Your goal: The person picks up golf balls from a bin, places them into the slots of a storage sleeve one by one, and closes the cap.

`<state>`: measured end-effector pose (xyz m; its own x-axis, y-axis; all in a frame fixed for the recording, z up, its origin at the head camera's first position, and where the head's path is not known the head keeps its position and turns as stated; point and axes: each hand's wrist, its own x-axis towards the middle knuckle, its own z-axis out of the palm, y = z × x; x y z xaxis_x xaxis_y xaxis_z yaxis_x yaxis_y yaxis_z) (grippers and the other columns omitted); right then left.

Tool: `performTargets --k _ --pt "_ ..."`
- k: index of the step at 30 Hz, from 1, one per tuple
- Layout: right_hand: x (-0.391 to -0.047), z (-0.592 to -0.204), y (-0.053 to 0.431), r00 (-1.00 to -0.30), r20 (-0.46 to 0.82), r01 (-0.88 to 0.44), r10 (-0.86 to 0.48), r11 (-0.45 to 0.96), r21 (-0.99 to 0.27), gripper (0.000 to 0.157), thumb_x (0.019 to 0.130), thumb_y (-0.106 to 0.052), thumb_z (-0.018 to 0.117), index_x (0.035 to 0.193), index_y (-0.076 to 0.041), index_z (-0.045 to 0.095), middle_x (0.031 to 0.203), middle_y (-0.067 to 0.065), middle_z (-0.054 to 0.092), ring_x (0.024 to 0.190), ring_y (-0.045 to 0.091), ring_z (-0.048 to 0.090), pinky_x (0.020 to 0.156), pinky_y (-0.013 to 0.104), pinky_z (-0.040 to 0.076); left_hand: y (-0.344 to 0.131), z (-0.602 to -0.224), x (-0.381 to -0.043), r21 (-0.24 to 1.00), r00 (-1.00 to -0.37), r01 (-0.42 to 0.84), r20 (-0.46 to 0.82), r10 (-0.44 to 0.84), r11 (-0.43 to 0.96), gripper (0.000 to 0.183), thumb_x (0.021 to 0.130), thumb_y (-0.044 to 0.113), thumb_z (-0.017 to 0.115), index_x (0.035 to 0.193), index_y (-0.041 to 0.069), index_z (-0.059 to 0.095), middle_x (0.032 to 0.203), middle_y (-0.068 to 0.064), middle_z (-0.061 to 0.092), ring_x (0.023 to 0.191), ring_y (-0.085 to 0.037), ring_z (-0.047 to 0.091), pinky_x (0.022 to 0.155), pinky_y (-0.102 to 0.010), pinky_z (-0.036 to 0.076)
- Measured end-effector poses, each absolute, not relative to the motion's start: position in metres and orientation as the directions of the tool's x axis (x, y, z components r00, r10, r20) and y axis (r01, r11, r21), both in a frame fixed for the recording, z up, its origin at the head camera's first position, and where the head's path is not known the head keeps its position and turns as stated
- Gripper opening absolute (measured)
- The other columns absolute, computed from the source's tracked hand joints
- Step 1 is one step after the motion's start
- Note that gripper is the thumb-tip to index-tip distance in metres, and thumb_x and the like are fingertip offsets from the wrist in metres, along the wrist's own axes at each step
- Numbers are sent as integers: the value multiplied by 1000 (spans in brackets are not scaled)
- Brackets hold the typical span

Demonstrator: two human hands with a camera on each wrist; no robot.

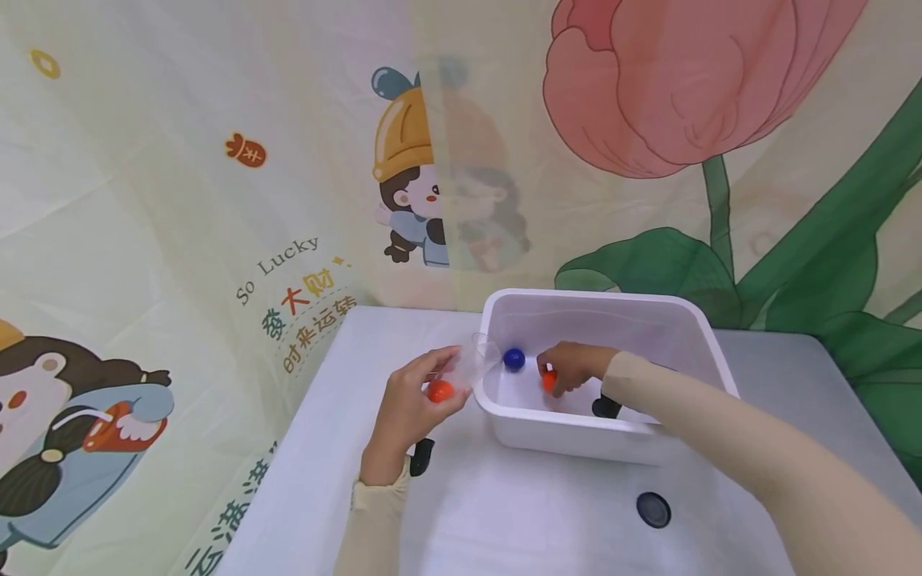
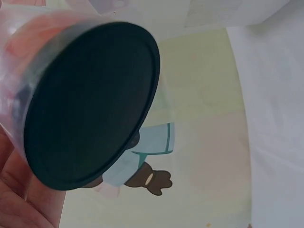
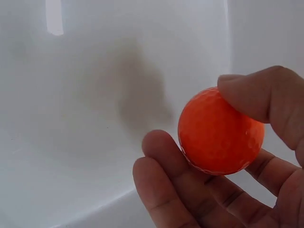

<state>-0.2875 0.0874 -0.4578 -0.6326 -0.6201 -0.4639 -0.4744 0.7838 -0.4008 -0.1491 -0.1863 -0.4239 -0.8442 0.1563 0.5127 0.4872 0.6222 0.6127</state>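
Observation:
My left hand (image 1: 412, 404) holds a clear plastic container (image 1: 479, 358) beside the left end of a white tub (image 1: 576, 298). An orange ball (image 1: 440, 390) shows through its wall. In the left wrist view the container has a dark round end (image 2: 92, 107), and fingers curl along its side. Inside the tub, my right hand (image 1: 576, 365) pinches an orange golf ball (image 3: 221, 130) between thumb and fingers. To the left of that hand a blue ball (image 1: 514, 359) lies on the tub floor.
A black round lid (image 1: 653, 510) lies on the white table (image 1: 547, 520) in front of the tub. The tub's high walls surround the right hand. Behind the table hangs a printed curtain (image 1: 310, 160).

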Motion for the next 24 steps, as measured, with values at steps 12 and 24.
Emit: performTargets --k 12,24 --pt "-288 -446 97 -653 -269 -568 -708 692 -445 28 81 -13 77 104 -11 60 84 0 60 78 16 54 72 28 47 -187 -423 -148 600 -834 498 530 156 626 53 75 16 87 124 9 68 115 -4 72 99 -16 69 80 -31 60" --pt "-274 -427 96 -652 -160 -579 -741 623 -525 30 83 -11 76 110 -7 62 93 2 63 83 17 56 76 28 52 -188 -423 -147 579 -819 518 548 169 629 53 76 16 86 125 9 68 115 -5 71 100 -19 69 84 -33 59"
